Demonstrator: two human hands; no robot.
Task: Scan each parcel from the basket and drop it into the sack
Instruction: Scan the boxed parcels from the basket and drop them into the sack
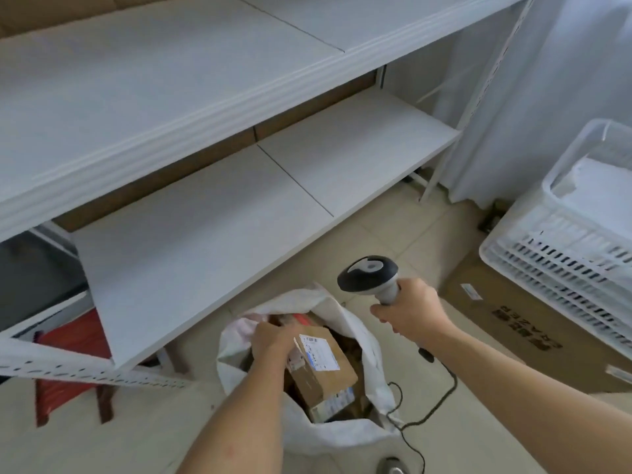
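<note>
Several cardboard parcels already lie in the sack (362, 340); the left hand (272, 340) grips another parcel (323, 362) inside its mouth. Right hand (408, 311) clasps the scanner (371, 273). More seems to wait in the basket (561, 241).

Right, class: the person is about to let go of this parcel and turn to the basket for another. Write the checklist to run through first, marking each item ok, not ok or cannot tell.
1. Parcel is over the sack's mouth: ok.
2. Left hand is on the parcel's upper end: ok.
3. Right hand grips the scanner by its handle: ok.
4. Scanner cable is clear of the sack: not ok, it trails beside the rim.
5. Parcel already scanned: cannot tell.
6. Basket holds more parcels: cannot tell.
</note>
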